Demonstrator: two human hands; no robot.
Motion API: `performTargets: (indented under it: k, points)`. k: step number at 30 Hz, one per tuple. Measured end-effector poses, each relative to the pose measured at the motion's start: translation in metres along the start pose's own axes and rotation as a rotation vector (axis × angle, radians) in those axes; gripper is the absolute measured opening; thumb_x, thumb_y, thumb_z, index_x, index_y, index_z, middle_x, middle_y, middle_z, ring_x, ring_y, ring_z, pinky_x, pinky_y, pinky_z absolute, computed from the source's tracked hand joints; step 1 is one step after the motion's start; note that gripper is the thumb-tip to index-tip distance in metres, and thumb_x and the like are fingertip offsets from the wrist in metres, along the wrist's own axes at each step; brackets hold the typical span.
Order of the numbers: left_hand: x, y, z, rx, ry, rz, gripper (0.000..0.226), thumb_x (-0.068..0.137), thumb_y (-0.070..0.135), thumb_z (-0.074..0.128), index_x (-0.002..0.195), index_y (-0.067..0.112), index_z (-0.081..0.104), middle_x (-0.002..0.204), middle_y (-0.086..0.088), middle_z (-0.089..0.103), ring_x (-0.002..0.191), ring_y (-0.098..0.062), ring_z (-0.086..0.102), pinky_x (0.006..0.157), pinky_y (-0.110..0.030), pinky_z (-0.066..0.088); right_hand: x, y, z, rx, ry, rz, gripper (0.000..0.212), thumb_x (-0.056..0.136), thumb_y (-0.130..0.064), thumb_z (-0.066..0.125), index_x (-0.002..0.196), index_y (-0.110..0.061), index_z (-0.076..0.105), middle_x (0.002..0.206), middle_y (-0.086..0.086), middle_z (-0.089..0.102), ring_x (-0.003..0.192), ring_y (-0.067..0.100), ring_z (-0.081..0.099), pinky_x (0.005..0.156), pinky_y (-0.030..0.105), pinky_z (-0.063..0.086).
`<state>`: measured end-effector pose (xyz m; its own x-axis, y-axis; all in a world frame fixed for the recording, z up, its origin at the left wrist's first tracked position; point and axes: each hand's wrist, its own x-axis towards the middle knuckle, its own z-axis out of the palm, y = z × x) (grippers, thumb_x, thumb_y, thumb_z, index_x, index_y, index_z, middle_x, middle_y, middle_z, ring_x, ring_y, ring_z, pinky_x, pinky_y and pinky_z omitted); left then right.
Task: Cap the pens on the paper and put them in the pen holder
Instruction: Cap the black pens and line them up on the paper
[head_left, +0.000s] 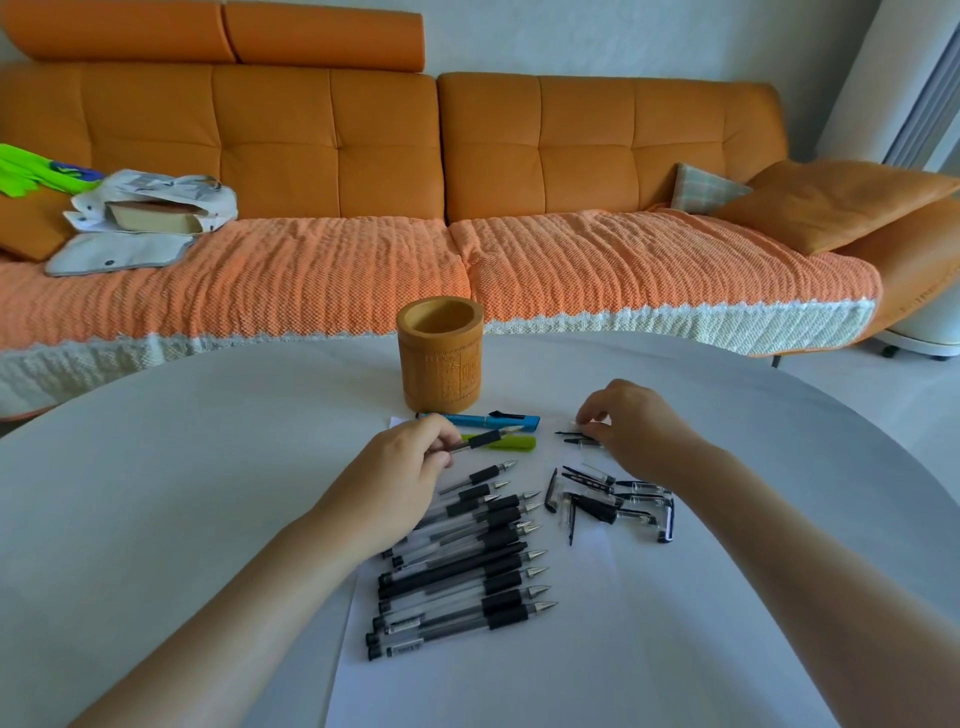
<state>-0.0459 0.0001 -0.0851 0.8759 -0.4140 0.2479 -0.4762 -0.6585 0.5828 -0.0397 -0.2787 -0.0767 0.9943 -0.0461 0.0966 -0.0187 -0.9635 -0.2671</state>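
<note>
Pens (457, 582) lie uncapped in a row on the paper (597, 649), the pen holder (440, 356) empty behind. The left hand (400, 467) pinches one pen (480, 440); the right hand (631, 421) pinches a clear cap (576, 428). Capping has begun: next the cap must meet that pen's tip squarely.

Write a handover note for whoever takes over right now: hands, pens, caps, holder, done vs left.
Left hand: holds one uncapped black pen, tip pointing right.
Right hand: fingers pinching a clear cap at the far end of the loose caps.
Uncapped pens: a row on the paper, tips right. A blue pen and a green one lie near the pen holder.
Done: no pen shows in the holder.
Left: cap the held pen, drop it in, repeat for the row.
</note>
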Motion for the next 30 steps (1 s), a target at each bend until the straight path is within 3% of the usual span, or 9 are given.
performTargets:
  k: [5, 10, 14, 15, 20, 30]
  points:
    - [-0.001, -0.005, -0.005, 0.034, 0.045, 0.012, 0.017, 0.096, 0.018, 0.050, 0.106, 0.029, 0.058, 0.097, 0.013, 0.060, 0.092, -0.005, 0.057, 0.079, -0.027, 0.049, -0.007, -0.010, -0.006, 0.074, 0.039, -0.027, 0.013, 0.095, -0.023, 0.059, 0.105, -0.024, 0.067, 0.103, -0.007, 0.063, 0.088, 0.010, 0.054, 0.075, 0.023, 0.039]
    - [-0.003, -0.005, -0.011, 0.124, 0.140, 0.087, 0.014, 0.094, 0.029, 0.055, 0.106, 0.031, 0.062, 0.103, 0.016, 0.062, 0.090, -0.008, 0.059, 0.073, -0.035, 0.052, -0.024, -0.041, -0.017, 0.341, 0.099, -0.097, 0.011, 0.091, -0.021, 0.066, 0.097, -0.029, 0.069, 0.074, -0.021, 0.061, 0.071, 0.002, 0.060, 0.061, 0.013, 0.041]
    - [-0.004, -0.003, -0.013, 0.133, 0.153, 0.132, 0.014, 0.094, 0.027, 0.057, 0.106, 0.028, 0.064, 0.103, 0.015, 0.063, 0.090, -0.008, 0.059, 0.072, -0.032, 0.051, -0.037, -0.055, -0.019, 0.420, 0.063, -0.131, 0.014, 0.091, -0.019, 0.066, 0.097, -0.030, 0.072, 0.055, -0.031, 0.060, 0.057, -0.006, 0.056, 0.053, 0.005, 0.039]
    - [-0.005, -0.003, -0.014, 0.137, 0.155, 0.137, 0.014, 0.094, 0.027, 0.057, 0.106, 0.027, 0.064, 0.102, 0.015, 0.063, 0.090, -0.008, 0.058, 0.071, -0.032, 0.051, -0.039, -0.056, -0.019, 0.431, 0.059, -0.121, 0.014, 0.092, -0.019, 0.065, 0.098, -0.030, 0.072, 0.055, -0.035, 0.058, 0.055, -0.008, 0.055, 0.052, 0.004, 0.039]
    - [-0.006, -0.001, -0.016, 0.153, 0.186, 0.143, 0.014, 0.093, 0.027, 0.057, 0.105, 0.027, 0.065, 0.100, 0.017, 0.062, 0.083, -0.007, 0.056, 0.067, -0.024, 0.046, -0.039, -0.056, -0.018, 0.430, 0.101, -0.052, 0.015, 0.093, -0.021, 0.063, 0.098, -0.031, 0.072, 0.071, -0.021, 0.060, 0.060, 0.001, 0.056, 0.051, 0.007, 0.038]
    - [-0.007, 0.003, -0.014, 0.094, 0.145, 0.168, 0.014, 0.093, 0.025, 0.060, 0.105, 0.025, 0.065, 0.100, 0.016, 0.062, 0.086, -0.004, 0.057, 0.070, -0.025, 0.049, -0.046, -0.071, -0.006, 0.485, 0.032, -0.123, 0.012, 0.093, -0.022, 0.063, 0.100, -0.029, 0.070, 0.057, -0.029, 0.056, 0.050, -0.007, 0.051, 0.046, 0.007, 0.037]
